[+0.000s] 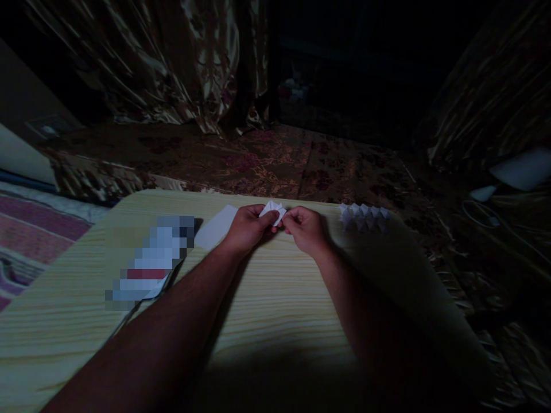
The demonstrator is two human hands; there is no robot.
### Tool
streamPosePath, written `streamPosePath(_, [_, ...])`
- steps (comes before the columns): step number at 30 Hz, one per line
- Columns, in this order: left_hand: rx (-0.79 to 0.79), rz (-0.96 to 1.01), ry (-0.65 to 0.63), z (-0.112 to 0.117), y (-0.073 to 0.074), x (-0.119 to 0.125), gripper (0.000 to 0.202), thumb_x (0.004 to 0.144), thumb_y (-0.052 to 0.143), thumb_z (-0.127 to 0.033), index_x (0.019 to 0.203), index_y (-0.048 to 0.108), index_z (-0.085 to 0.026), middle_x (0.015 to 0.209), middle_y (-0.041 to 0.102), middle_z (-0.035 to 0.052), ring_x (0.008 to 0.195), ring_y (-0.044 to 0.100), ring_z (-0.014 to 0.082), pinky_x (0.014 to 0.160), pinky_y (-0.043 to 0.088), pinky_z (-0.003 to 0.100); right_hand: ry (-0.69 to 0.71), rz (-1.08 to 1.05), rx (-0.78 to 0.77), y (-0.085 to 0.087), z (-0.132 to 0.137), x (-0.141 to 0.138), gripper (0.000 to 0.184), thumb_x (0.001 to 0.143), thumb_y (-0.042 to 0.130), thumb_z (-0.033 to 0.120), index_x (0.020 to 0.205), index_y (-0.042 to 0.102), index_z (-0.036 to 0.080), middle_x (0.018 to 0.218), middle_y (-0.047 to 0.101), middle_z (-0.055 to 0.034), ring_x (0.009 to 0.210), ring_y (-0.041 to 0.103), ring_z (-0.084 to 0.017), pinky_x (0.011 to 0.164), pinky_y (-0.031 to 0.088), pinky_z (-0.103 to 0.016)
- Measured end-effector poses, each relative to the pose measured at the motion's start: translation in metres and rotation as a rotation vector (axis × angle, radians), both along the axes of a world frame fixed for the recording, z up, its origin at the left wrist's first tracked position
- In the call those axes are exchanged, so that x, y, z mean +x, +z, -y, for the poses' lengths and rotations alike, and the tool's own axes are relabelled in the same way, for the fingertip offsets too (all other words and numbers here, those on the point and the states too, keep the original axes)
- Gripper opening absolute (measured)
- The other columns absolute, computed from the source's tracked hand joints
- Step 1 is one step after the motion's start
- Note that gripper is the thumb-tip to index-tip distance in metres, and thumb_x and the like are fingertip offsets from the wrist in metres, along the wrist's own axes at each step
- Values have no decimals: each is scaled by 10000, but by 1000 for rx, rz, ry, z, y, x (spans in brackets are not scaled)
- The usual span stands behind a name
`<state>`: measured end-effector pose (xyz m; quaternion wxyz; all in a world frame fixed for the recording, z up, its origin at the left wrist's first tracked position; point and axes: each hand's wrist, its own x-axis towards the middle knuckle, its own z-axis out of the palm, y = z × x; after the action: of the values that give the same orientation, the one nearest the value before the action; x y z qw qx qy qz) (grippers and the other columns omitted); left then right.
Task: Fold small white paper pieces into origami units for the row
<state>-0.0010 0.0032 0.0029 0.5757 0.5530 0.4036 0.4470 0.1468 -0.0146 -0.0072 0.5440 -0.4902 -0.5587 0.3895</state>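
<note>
L hand (249,227) grips folded paper (272,206) under thumb, R hand (306,228) @ its edge, hold unclear.

Patterned curtain (215,57) beyond wood-grained table (279,304)

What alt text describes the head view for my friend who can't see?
A left hand holds a folded white paper over a wood-grain table, the right hand at the paper's edge. Folded paper pieces sit in rows to the right, a flat white sheet to the left.
</note>
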Motion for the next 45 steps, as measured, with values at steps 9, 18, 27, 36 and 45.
streamPosePath(9, [-2,-22,4,-1,0,-1,277,730,661,-400,719,644,-123,606,631,26,453,479,79,447,331,203,-13,36,8,-1,0,-1,113,731,583,278,703,592,168,654,640,0,552,554,-98,529,421,-215])
streamPosePath(18, [38,-59,8,0,-1,-1,275,745,641,-397,724,647,-123,599,617,26,461,466,77,440,311,197,5,46,21,-2,-1,1,112,738,572,269,690,585,169,636,631,4,539,542,-97,518,408,-213])
streamPosePath(27, [34,-64,8,4,4,1,197,689,675,-322,722,654,-129,597,620,17,467,487,90,457,337,205,-4,64,41,1,1,0,87,723,567,245,670,583,179,591,603,23,534,536,-100,537,419,-219])
streamPosePath(36, [64,-47,43,2,2,1,199,700,670,-329,723,655,-132,633,645,25,505,520,98,485,362,205,19,-15,27,0,0,2,78,708,591,251,708,596,173,599,602,19,533,535,-103,517,409,-221])
streamPosePath(45, [52,-100,43,4,3,2,255,694,683,-370,743,665,-121,610,640,32,460,496,92,451,347,204,-18,1,8,1,-1,-1,91,692,600,266,703,587,177,596,611,21,529,542,-103,530,420,-222])
